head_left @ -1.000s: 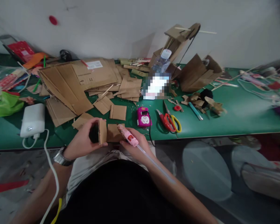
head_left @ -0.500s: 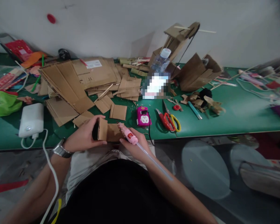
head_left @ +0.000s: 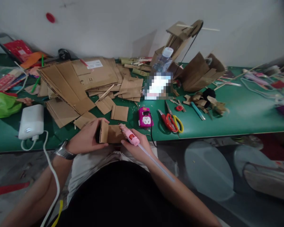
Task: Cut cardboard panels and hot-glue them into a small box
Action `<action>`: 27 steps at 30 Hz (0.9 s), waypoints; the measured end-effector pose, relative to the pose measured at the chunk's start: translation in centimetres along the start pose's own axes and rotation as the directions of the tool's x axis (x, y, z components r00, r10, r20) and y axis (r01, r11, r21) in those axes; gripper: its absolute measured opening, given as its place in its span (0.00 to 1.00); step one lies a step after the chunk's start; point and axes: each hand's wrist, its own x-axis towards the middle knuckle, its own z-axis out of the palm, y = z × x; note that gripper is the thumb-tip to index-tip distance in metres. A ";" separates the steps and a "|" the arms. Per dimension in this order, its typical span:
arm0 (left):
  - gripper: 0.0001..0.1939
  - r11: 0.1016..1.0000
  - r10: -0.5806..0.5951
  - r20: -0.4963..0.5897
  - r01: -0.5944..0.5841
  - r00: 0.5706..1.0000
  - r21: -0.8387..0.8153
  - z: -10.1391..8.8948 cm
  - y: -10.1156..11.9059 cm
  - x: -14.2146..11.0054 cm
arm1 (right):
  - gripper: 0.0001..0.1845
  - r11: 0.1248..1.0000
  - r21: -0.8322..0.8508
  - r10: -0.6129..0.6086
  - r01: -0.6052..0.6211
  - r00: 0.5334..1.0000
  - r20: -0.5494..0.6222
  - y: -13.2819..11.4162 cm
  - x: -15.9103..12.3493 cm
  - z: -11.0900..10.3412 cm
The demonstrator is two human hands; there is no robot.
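Note:
At the table's front edge, my left hand [head_left: 86, 137] grips an upright cardboard piece [head_left: 104, 131] by its top and bottom edges. That piece meets a second cardboard piece [head_left: 115, 134], forming a corner. My right hand [head_left: 138, 146] is closed around a pink hot glue gun [head_left: 129, 135], with a long translucent glue stick [head_left: 157, 163] running out of its back end over my forearm. The gun's front end lies over the right side of the second piece; whether my right fingers also touch that cardboard is hidden.
Ahead lie a magenta socket box [head_left: 145, 118], red-handled scissors [head_left: 171, 122] and a blue cutter [head_left: 198, 111]. Cardboard sheets [head_left: 68, 82] cover the left middle. A white power bank [head_left: 32, 121] with a cable stands left. Behind are a plastic bottle [head_left: 164, 61] and a cardboard box [head_left: 197, 74].
The upright cardboard piece has turned slightly and sits closer against the second piece. My left hand has shifted a little with it; my right hand and the glue gun stay almost still.

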 end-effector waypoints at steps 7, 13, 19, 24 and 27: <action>0.48 1.000 0.026 -0.070 -0.025 0.997 0.014 0.6 0.6 -0.3 | 0.10 0.986 0.169 0.005 -0.005 1.000 0.003 -0.5 -0.4 0.0; 0.55 0.998 0.056 -0.045 -0.054 0.997 0.040 1.0 2.4 -1.5 | 0.21 0.924 0.370 0.099 -0.096 0.995 0.010 -1.8 -0.6 0.6; 0.70 0.898 0.086 -0.310 -0.208 0.947 -0.387 2.6 2.4 -2.2 | 0.32 0.825 0.521 0.235 -0.218 0.971 0.035 -2.6 -0.4 1.1; 0.61 0.726 -0.065 -0.310 -0.169 0.948 -0.667 5.9 3.6 -3.0 | 0.29 0.720 0.631 0.262 -0.290 0.955 0.140 -2.2 -1.1 2.5; 0.54 0.720 -0.056 -0.360 -0.213 0.931 -0.661 6.4 4.0 -3.2 | 0.34 0.728 0.604 0.232 -0.324 0.946 0.229 -2.6 -1.4 2.7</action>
